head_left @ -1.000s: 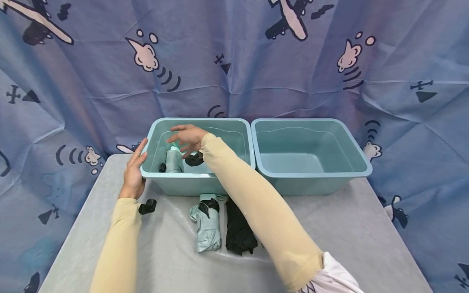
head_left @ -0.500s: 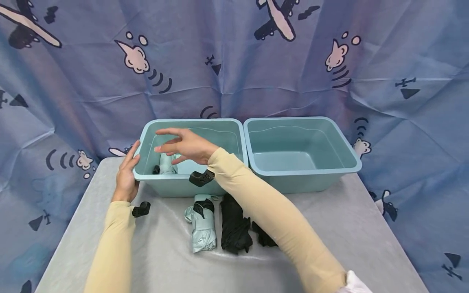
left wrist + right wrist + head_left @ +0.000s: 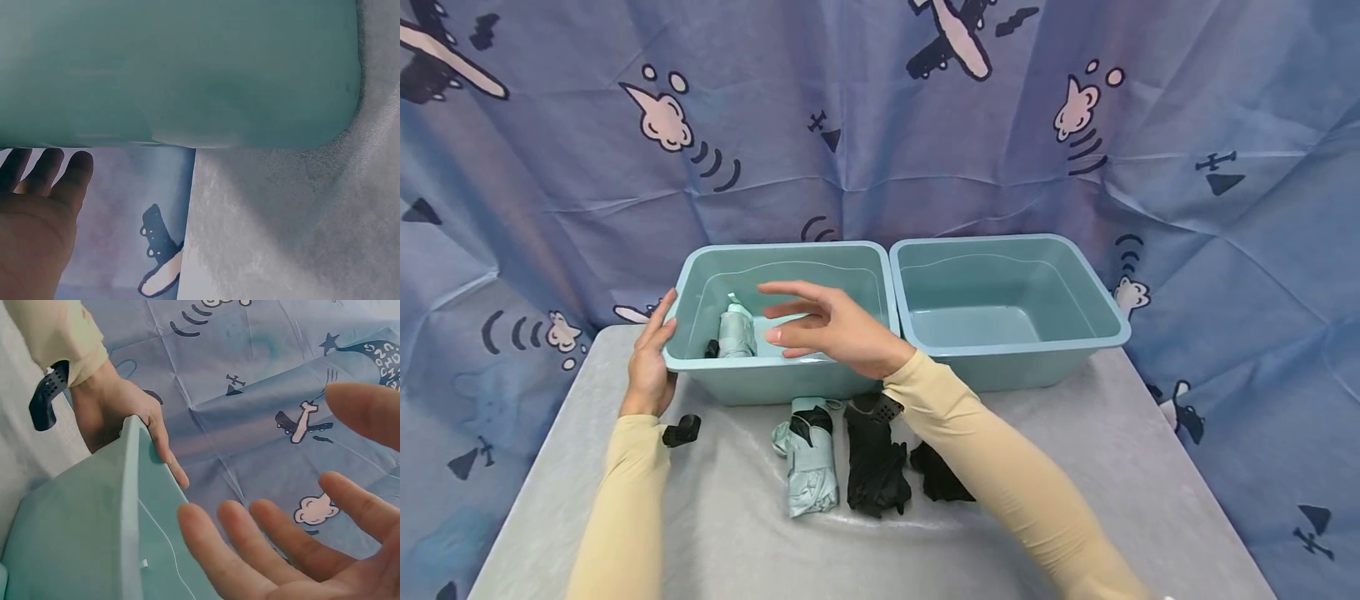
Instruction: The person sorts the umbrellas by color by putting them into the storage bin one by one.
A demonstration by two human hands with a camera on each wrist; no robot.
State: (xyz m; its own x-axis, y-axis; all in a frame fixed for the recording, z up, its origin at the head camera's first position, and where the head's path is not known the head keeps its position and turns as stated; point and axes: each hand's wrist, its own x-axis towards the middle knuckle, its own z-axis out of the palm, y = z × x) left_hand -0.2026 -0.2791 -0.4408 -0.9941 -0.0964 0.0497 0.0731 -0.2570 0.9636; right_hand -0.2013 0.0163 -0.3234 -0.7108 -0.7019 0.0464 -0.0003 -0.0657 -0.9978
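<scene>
My left hand (image 3: 647, 367) rests on the left end of the left pale green bin (image 3: 752, 385), its fingers straight along the outside of the rim. A pale green folded umbrella (image 3: 737, 335) lies inside this bin at its left, with a small black end beside it. Over the bin's front rim is my right hand (image 3: 842, 329), fingers spread and loosely bent, holding nothing. On the table before the bin lie another pale green folded umbrella (image 3: 810, 475), a black folded umbrella (image 3: 874, 471) and a black cloth bundle (image 3: 940, 475), partly hidden by my right forearm.
A second pale green bin (image 3: 1015, 368) stands against the right side of the first. Both stand on a grey cloth-covered table (image 3: 730, 542). A blue printed curtain (image 3: 880, 108) hangs close behind them.
My right hand has drawn back from over the umbrella in the left bin, rightward and toward me. The left hand stays on the bin's end. The view has shifted slightly right.
</scene>
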